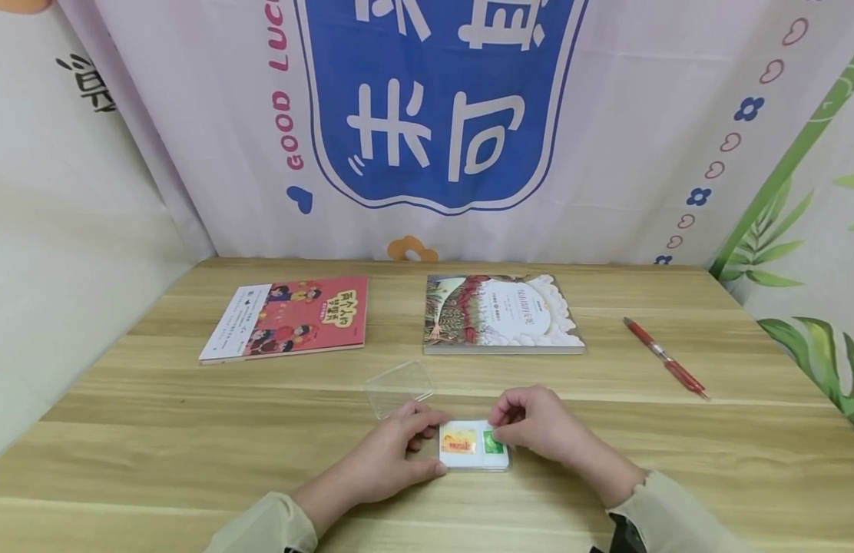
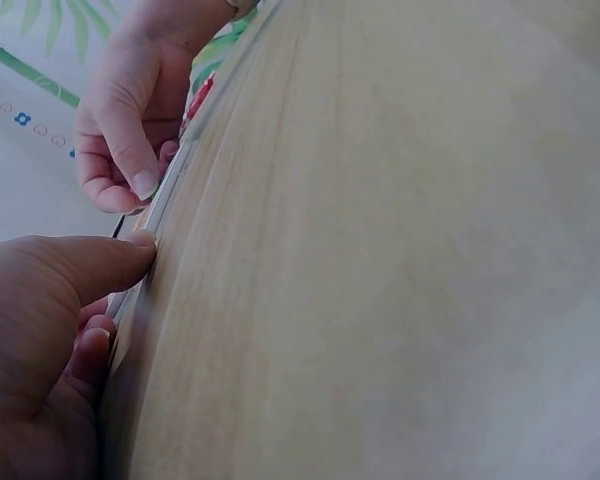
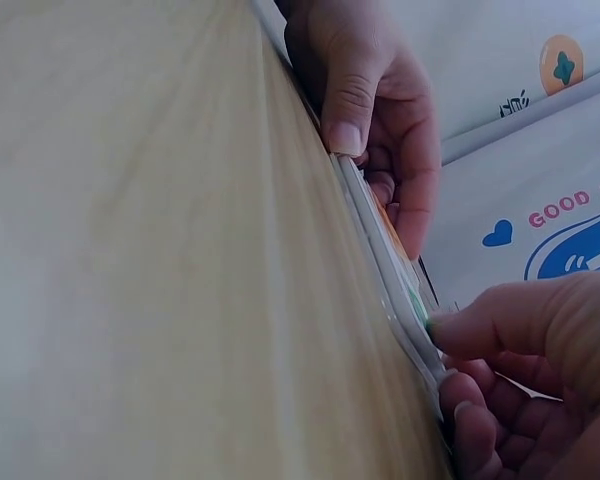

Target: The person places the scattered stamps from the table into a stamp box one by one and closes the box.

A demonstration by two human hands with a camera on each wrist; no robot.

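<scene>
A flat white case [image 1: 461,462] lies on the table in front of me, showing a yellow-orange picture [image 1: 458,440] on its left part and a small green square [image 1: 492,443] on its right. My left hand [image 1: 392,449] holds the case by its left end, thumb at the near corner and fingers at the far one. With bent fingers, my right hand [image 1: 541,426] pinches at the green square's right edge. In the right wrist view, the right thumb [image 3: 480,325] is right on the green, and the other fingers curl beside the case's edge.
A clear plastic lid [image 1: 399,386] lies just beyond the left hand. Farther back are a red book [image 1: 302,315] on the left and a picture book [image 1: 503,315] in the middle. A red pen [image 1: 665,357] is at the right. Printed curtains hang behind the table [image 1: 226,430].
</scene>
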